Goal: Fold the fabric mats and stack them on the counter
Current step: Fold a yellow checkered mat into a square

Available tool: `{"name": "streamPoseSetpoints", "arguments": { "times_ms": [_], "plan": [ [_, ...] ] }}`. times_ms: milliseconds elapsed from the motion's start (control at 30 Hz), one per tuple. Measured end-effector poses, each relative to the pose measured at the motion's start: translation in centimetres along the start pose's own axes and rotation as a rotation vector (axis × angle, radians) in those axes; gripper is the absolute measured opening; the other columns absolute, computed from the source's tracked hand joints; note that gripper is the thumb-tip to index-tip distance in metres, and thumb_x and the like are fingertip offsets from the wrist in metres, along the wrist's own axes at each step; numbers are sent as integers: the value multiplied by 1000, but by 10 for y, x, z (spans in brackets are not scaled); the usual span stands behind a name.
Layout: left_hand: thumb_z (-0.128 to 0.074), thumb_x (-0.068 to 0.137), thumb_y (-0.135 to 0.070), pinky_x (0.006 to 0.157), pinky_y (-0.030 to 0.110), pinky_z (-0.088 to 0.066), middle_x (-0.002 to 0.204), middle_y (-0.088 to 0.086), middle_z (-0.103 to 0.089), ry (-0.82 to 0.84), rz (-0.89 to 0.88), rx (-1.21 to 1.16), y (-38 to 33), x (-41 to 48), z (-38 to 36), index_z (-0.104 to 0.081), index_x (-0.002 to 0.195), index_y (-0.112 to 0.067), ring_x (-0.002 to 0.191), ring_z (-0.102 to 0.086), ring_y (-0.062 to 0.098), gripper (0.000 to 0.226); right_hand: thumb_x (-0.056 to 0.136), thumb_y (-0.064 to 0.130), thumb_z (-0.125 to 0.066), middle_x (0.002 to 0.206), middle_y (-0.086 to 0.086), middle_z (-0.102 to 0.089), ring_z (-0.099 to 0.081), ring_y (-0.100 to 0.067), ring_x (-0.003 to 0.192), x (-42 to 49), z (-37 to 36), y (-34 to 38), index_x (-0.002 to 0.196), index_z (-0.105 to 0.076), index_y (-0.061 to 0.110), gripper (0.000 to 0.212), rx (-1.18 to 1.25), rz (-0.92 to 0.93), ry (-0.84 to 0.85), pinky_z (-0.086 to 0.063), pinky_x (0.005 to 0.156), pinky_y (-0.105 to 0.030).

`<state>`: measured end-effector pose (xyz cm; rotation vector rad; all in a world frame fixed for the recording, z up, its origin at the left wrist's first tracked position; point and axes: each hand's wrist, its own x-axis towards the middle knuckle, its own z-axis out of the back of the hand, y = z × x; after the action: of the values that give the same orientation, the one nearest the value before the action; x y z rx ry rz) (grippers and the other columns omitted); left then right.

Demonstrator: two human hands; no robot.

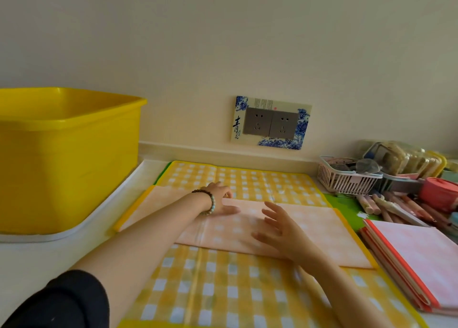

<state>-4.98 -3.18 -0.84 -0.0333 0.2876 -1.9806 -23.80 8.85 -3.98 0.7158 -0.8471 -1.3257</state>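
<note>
A: White counter [29, 260] along a cream wall, yellow tub [62, 159] far left, double socket [271, 123] behind

B: Mat?

A: Yellow checked mat [223, 290] lies spread mid-counter, one band folded over, pale underside up

B: Hands?

A: Left hand [218, 199] rests on the band's far edge, fingers loose, gripping nothing. Right hand [280, 226] is on the band just beside it, fingers spread and straight

B: Stack?

A: Folded mats [416, 258] with orange edges lie piled at the right, just beside the yellow one

Home: counter [37, 258], decorated wall socket [271, 123]
</note>
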Motion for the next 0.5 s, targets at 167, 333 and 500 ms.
{"name": "streamPoseSetpoints", "arguments": {
  "times_ms": [167,333,500],
  "plan": [
    [-61,75,-63,94,37,-45,123,-1,-50,51,41,-50,1,10,7,-47,117,-23,109,-52,20,59,72,31,-80,139,6,-43,-46,-8,123,3,1,-2,144,-26,29,90,7,3,-7,-40,98,-23],
    [-51,84,-61,78,32,-40,97,0,-54,137,-17,22,-1,6,15,-55,91,-19,91,-52,22,43,72,32,-79,133,9,-44,-50,-8,118,4,-1,-2,141,-29,30,86,-47,41,-4,-42,97,-22],
    [-54,85,-57,73,27,-41,87,-4,-58,128,-43,-103,7,-4,15,-63,96,-17,79,-55,14,42,75,30,-77,131,12,-48,-54,-6,113,5,-3,-2,136,-40,25,72,-75,80,-37,-42,95,-19]
  ]
}}
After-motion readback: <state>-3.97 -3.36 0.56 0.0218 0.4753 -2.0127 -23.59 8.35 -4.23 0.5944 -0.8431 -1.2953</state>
